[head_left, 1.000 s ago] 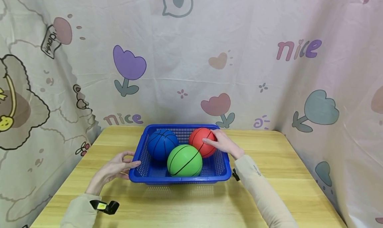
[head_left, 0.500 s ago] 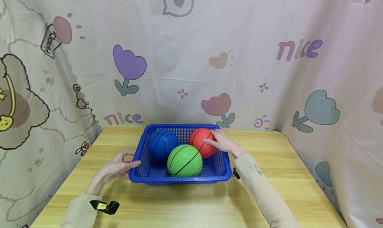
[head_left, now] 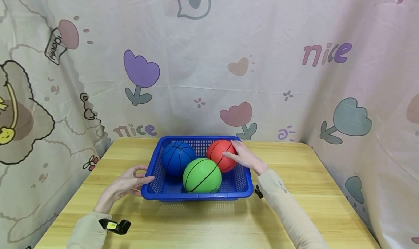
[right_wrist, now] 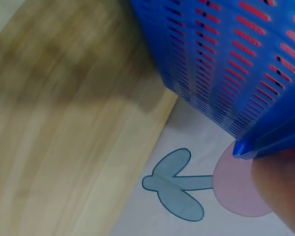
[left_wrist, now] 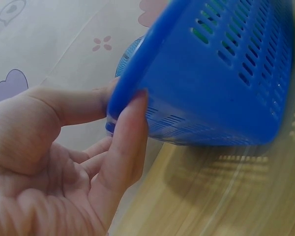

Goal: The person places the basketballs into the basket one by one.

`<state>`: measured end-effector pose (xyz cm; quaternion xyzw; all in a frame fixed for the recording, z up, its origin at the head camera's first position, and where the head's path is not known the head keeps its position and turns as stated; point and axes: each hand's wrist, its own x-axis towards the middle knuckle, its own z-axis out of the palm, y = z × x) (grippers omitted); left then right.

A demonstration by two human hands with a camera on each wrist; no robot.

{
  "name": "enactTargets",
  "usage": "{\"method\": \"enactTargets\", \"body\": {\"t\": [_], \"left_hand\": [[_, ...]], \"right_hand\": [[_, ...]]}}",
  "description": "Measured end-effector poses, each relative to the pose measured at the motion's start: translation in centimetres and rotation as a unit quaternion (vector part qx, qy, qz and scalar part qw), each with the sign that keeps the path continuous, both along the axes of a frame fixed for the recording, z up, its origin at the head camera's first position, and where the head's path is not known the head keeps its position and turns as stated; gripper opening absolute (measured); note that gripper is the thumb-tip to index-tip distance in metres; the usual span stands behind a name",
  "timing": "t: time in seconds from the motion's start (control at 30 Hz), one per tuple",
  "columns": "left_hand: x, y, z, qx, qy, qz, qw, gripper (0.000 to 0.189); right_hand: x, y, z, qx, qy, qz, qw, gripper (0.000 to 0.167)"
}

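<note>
A blue plastic basket [head_left: 196, 196] with slotted walls holds a blue toy basketball [head_left: 178, 158], a green one [head_left: 202, 176] and a red toy basketball [head_left: 221, 155]. At the basket's left side, my left hand [head_left: 127, 181] pinches the rim, thumb over the top and fingers against the outer wall, as the left wrist view shows. My right hand [head_left: 247, 157] reaches over the right rim with its thumb and fingers spread around the right side of the red ball. In the right wrist view only part of this hand [right_wrist: 280, 184] shows, close by the rim.
A wooden table [head_left: 288, 205] lies under the basket. Behind it and at both sides hangs a white cloth [head_left: 183, 67] printed with flowers and words. A small black device [head_left: 114, 225] is strapped to the left wrist.
</note>
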<state>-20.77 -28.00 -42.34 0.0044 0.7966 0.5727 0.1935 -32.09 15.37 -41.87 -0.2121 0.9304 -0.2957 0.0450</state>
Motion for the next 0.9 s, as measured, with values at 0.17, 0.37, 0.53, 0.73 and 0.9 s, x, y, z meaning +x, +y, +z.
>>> {"method": "enactTargets", "body": {"t": [0.17,0.37,0.53,0.73,0.9], "left_hand": [[0.1,0.0,0.1,-0.003,0.001,0.003,1.0,0.078],[0.2,0.1,0.1,-0.003,0.001,0.004,1.0,0.078],[0.2,0.2,0.1,-0.002,0.001,0.004,1.0,0.078],[0.1,0.2,0.1,0.003,0.002,0.004,1.0,0.077],[0.1,0.1,0.0,0.005,-0.002,0.004,1.0,0.076]], "right_hand": [[0.1,-0.1,0.1,-0.039,0.002,-0.006,0.9992,0.083],[0.2,0.1,-0.3,-0.073,0.016,-0.01,0.9972,0.08],[0.2,0.2,-0.6,-0.111,0.024,-0.019,0.9934,0.077],[0.1,0.1,-0.9,-0.133,0.037,-0.029,0.99,0.074],[-0.2,0.2,-1.3,-0.139,0.044,-0.029,0.989,0.072]]}}
